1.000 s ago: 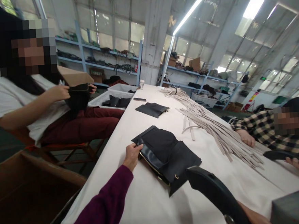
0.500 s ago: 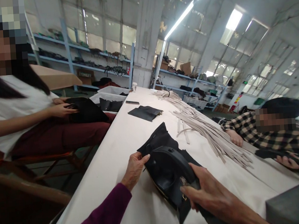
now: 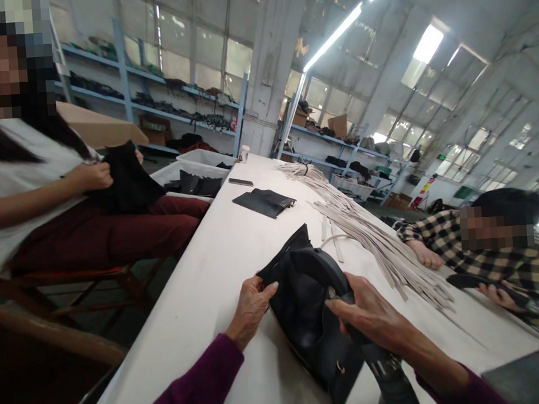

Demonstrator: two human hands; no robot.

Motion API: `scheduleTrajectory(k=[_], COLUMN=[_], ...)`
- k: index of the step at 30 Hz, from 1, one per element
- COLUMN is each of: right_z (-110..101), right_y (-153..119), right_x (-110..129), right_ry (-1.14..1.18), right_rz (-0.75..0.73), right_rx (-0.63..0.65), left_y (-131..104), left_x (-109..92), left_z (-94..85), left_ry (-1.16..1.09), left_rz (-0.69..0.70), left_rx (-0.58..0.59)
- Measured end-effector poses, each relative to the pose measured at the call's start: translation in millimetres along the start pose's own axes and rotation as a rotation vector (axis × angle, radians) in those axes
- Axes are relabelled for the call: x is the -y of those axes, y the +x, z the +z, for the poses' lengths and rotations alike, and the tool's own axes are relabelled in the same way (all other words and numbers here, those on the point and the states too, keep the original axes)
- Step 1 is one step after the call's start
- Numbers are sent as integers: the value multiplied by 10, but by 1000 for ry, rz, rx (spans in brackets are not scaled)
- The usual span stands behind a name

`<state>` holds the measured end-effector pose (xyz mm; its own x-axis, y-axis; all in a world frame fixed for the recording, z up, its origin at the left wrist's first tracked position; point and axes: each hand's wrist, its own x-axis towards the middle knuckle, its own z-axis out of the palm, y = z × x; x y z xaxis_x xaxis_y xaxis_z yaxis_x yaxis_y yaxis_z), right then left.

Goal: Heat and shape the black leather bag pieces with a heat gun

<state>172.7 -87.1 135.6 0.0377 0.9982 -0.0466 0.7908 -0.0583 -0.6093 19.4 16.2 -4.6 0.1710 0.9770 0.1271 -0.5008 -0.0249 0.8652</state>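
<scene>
My left hand point(image 3: 252, 311) pinches the upper left edge of a black leather piece point(image 3: 298, 311) between thumb and fingers. That piece looks like a bag panel; it bulges in the middle, and a small gold-coloured fitting shows low on it. Wrapped round a curved black hose handle point(image 3: 324, 264) is my right hand point(image 3: 374, 311), closed. The handle arches over the leather's upper right part, and its dark lower end runs down past my wrist out of view. Whether its tip touches the leather is hidden.
A second black leather piece point(image 3: 264, 202) and a dark flat phone-like object point(image 3: 241, 182) lie farther up the white table point(image 3: 203, 305). Long pale strips point(image 3: 373, 238) spread along the right. Co-workers sit at both sides, near white bins point(image 3: 171, 179). A grey box-like surface point(image 3: 531, 380) stands lower right.
The leather piece and both my hands have shifted slightly right in view. The handle's arch now sits farther right on the leather. The left co-worker has raised their black piece.
</scene>
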Motion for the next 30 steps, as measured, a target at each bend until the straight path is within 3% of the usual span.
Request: scheduleTrajectory(k=[5, 10, 14, 19, 23, 30], right_z=[87, 188, 86, -20, 61, 210], right_y=[-121, 23, 156, 28, -93, 8], right_x=[116, 175, 54, -51, 18, 106], right_ry=[17, 29, 30, 46, 46, 69], right_rz=[-23, -52, -63, -14, -6, -25], right_rx=[73, 55, -2, 70, 111, 119], left_y=[23, -19, -14, 32, 45, 34], left_x=[20, 13, 77, 142, 147, 138], left_z=[-20, -22, -13, -41, -63, -96], left_ry=[-37, -82, -203, -225, -201, -103], left_rz=[-7, -36, -104, -121, -96, -56], left_rx=[54, 161, 100, 51, 68, 139])
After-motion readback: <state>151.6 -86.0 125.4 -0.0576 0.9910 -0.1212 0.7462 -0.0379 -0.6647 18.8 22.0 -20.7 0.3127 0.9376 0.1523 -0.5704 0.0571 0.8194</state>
